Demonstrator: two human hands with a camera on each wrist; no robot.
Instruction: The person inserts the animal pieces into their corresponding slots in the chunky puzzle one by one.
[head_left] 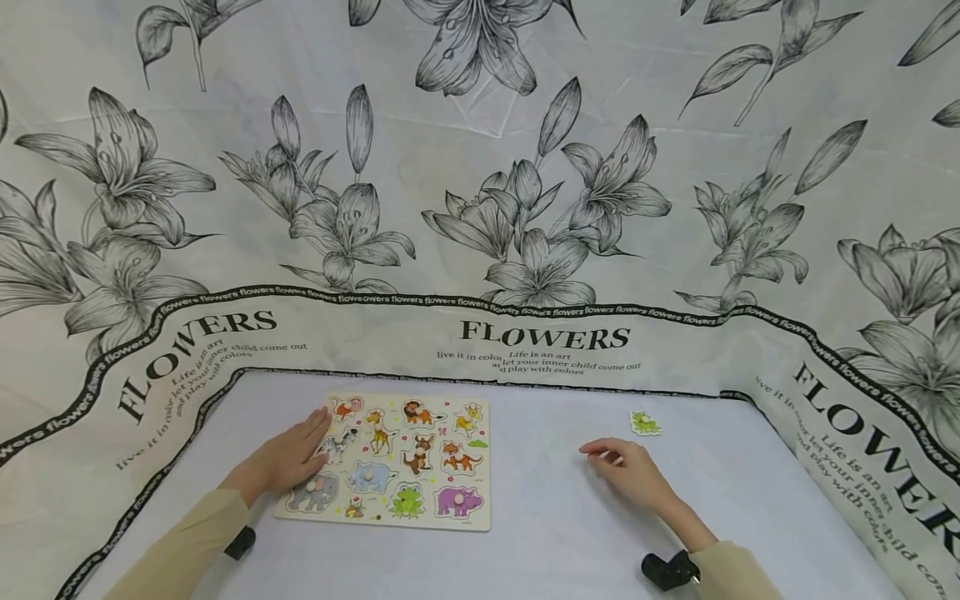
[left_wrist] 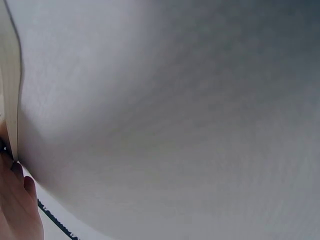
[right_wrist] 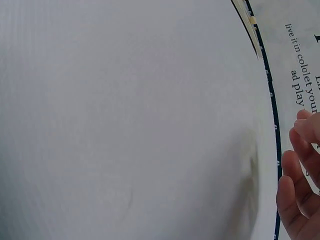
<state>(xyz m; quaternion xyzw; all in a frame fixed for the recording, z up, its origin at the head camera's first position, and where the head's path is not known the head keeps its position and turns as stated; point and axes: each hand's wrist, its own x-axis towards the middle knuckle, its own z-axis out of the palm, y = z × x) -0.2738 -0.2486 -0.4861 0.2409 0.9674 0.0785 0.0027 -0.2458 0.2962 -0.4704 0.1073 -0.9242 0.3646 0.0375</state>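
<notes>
A wooden animal puzzle board lies flat on the white-covered table, left of centre in the head view. My left hand rests on its left edge, fingers extended beside the zebra. In the left wrist view, fingers touch the board's side. My right hand hovers over the table right of the board, its fingers loosely bent and nothing visible in them. A green frog piece lies beyond that hand, apart from it. The board's frog spot shows a frog picture; other animals have small knobs.
White fabric with black lilies and "FLOWERS" lettering stands behind and around the table. Black wrist cameras sit below the left wrist and right wrist.
</notes>
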